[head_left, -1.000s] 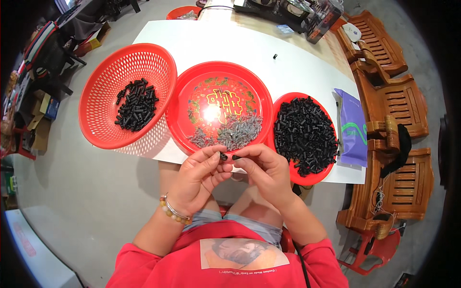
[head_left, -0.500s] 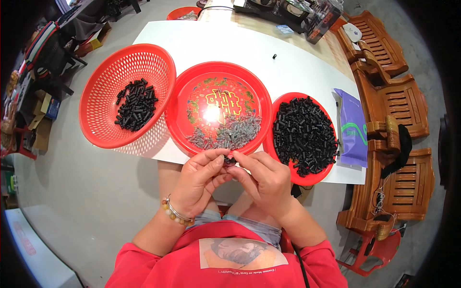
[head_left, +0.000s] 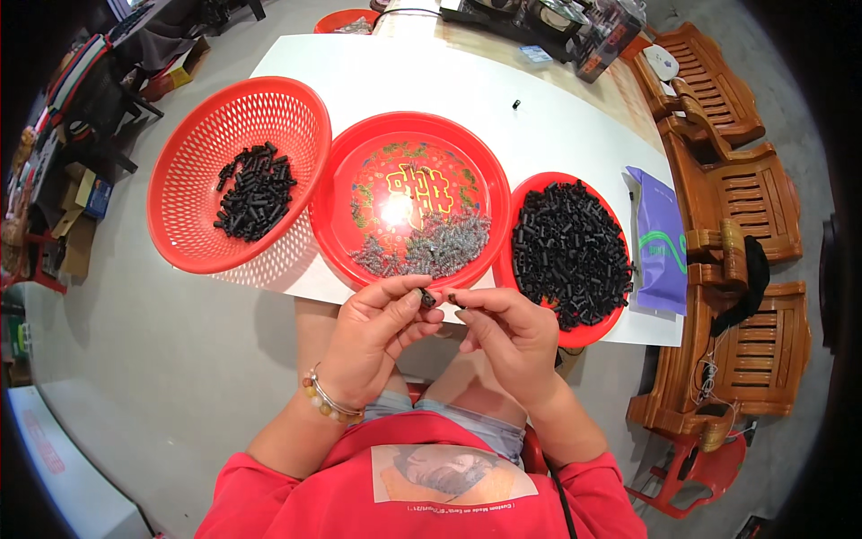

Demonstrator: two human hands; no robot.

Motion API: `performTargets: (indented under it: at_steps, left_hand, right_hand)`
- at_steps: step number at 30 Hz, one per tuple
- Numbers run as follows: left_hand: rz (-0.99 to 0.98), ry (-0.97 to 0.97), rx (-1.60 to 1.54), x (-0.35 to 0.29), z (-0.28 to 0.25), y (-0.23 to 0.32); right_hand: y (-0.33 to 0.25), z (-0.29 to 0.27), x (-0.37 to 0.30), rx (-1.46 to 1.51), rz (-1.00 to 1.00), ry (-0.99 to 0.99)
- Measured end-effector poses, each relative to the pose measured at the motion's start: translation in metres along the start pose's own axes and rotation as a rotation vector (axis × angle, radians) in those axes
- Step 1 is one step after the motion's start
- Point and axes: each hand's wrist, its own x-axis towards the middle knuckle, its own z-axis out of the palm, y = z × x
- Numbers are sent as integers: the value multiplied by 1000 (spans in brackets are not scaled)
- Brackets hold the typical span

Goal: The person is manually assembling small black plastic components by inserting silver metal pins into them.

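Between the thumb and fingers of my left hand (head_left: 386, 328) is a short black plastic tube (head_left: 427, 297). A small dark piece (head_left: 455, 301), too small to make out fully, is pinched in my right hand (head_left: 512, 337), a little to the right of the tube. Both hands are above my lap at the table's front edge. Just beyond them, a round red tray (head_left: 337, 235) holds a heap of small metal springs (head_left: 440, 247). To the right, a red basin (head_left: 575, 338) is filled with black tubular parts (head_left: 570, 251).
A red slotted basket (head_left: 180, 198) with a smaller pile of black tubes (head_left: 256, 193) stands at the left. One loose black part (head_left: 516, 105) lies on the white tabletop (head_left: 386, 76). A purple bag (head_left: 658, 242) rests at the right edge, with wooden chairs (head_left: 754, 193) beyond.
My right hand has moved slightly right, away from my left, and a gap shows between their fingertips. The left hand keeps the tube in nearly the same place.
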Motion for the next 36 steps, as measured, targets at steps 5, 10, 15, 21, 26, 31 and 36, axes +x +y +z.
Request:
performTargets:
  at_steps: [5,10,15,21,26,31,36]
  left_hand:
    - [30,-32,47,-1,1,-3]
    - [44,-7,57,-1,6,-4]
    - [70,-12,84,-1,7,-5]
    - [77,-12,113,-3,9,-7]
    - [109,-7,167,-3,10,-7]
    - [203,-23,440,-4,10,0]
    - [184,-55,531,-5,9,9]
  right_hand:
    - [3,-3,2,-147,-186,-10]
    - [7,0,-1,-183,-270,-12]
    - [11,4,-6,-98,-214,31]
    - [12,7,-8,-68,-231,40]
    - [9,7,-8,-151,-247,48]
    - [4,7,-8,-247,-286,17]
    - [2,7,-10,-403,-432,15]
